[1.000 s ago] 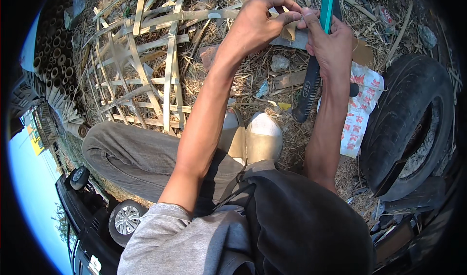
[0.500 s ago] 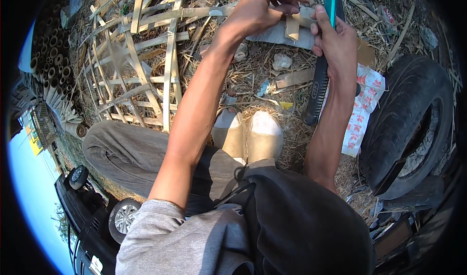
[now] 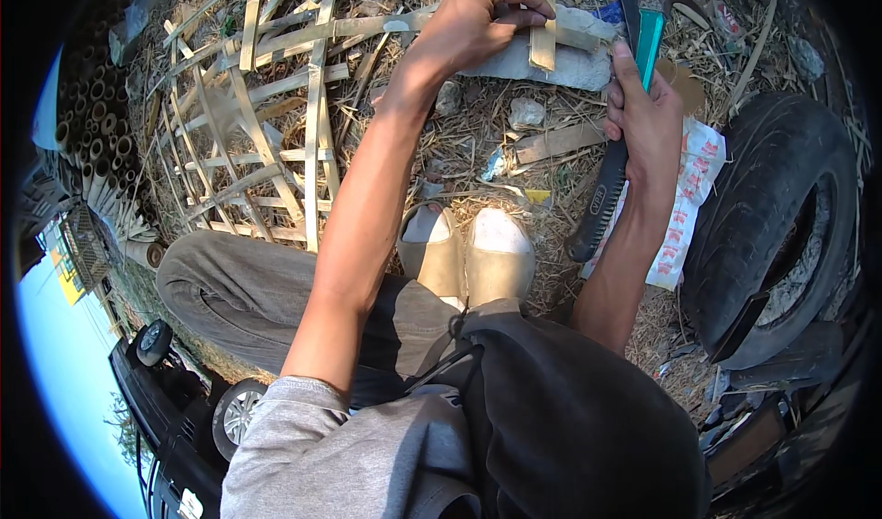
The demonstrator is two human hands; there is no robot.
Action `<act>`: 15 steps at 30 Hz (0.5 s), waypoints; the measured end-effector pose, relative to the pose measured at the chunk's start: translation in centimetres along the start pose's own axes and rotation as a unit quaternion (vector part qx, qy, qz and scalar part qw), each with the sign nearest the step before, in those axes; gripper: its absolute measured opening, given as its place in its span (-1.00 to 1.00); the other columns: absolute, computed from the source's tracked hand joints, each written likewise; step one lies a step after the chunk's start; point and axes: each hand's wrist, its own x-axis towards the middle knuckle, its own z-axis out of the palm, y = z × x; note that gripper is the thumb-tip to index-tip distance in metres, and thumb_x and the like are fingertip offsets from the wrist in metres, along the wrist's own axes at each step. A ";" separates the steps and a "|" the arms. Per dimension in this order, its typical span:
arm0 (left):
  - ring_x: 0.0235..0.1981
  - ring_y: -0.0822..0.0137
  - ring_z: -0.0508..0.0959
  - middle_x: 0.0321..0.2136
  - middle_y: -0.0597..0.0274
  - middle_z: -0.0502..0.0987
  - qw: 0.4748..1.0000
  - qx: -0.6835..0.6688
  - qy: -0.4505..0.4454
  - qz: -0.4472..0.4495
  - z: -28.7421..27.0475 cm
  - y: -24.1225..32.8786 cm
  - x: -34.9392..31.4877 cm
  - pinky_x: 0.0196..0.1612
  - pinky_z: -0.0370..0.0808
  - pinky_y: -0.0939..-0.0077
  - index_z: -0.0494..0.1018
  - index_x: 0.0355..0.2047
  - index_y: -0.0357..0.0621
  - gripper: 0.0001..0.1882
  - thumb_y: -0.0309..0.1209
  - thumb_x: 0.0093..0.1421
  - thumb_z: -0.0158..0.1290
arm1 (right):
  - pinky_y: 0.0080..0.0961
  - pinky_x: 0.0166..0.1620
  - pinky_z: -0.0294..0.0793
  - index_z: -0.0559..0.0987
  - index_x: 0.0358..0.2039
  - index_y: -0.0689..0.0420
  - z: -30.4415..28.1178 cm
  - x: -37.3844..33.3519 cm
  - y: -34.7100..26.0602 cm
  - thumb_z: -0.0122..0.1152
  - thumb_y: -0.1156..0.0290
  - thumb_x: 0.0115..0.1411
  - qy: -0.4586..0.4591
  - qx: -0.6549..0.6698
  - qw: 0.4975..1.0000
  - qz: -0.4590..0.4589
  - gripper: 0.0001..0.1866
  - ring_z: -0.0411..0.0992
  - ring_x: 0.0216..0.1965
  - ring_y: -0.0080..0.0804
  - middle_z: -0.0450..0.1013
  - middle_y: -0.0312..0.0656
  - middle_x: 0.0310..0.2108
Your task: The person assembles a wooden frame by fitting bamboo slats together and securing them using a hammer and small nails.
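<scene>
My left hand [image 3: 478, 21] is pinched at the edge of an upright bamboo strip [image 3: 543, 50], where it crosses a lengthwise bamboo strip [image 3: 577, 39]. Anything small between the fingertips is hidden. The crossing lies over a flat grey stone slab [image 3: 514, 67]. To the left, the strips form an open bamboo lattice [image 3: 317, 152]. My right hand [image 3: 648, 115] is closed round a claw hammer [image 3: 606, 184], its black ribbed handle pointing back toward me and its head at the top edge. A flat-sided teal piece [image 3: 649, 41] sticks up from the same hand; its kind is unclear.
A worn black tire [image 3: 735, 225] lies at the right, beside a white plastic sheet with red print [image 3: 684, 207]. Dry straw, stones and scraps cover the ground round my shoes [image 3: 501, 253]. Stacked bamboo poles [image 3: 96, 96] and a dark vehicle [image 3: 156, 427] are at the left.
My right hand and the hammer have come nearer to me, bringing the hammer head into view. My left fingertips have drawn back left to the upright strip.
</scene>
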 end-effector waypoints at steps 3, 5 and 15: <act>-0.18 0.21 0.66 -0.21 0.15 0.65 0.998 0.015 0.020 0.054 0.5 -1.3 -0.3 -0.10 0.58 0.37 0.69 -0.19 -0.10 -0.84 -0.46 0.21 0.25 | -0.65 -0.65 0.18 0.50 -0.47 0.15 0.7 -0.3 0.3 0.35 0.08 0.30 -0.011 0.006 1.000 0.019 -0.59 0.18 -0.69 -0.72 0.28 -0.43 -0.65; -0.21 0.27 0.68 -0.26 0.22 0.67 0.993 0.037 0.042 0.099 0.8 -1.6 0.0 -0.14 0.60 0.40 0.69 -0.18 -0.07 -0.83 -0.48 0.20 0.26 | -0.65 -0.66 0.18 0.46 -0.50 0.12 1.1 -0.7 0.4 0.35 0.07 0.30 -0.008 -0.010 0.999 0.029 -0.58 0.18 -0.70 -0.71 0.27 -0.43 -0.65; -0.25 0.18 0.69 -0.29 0.11 0.66 0.976 0.017 0.063 0.206 1.6 -2.6 -0.1 -0.18 0.59 0.36 0.65 -0.19 -0.14 -0.83 -0.51 0.20 0.25 | -0.66 -0.67 0.16 0.43 -0.52 0.09 0.7 -0.5 1.4 0.34 0.04 0.30 -0.018 0.005 0.999 0.033 -0.55 0.16 -0.69 -0.72 0.24 -0.46 -0.66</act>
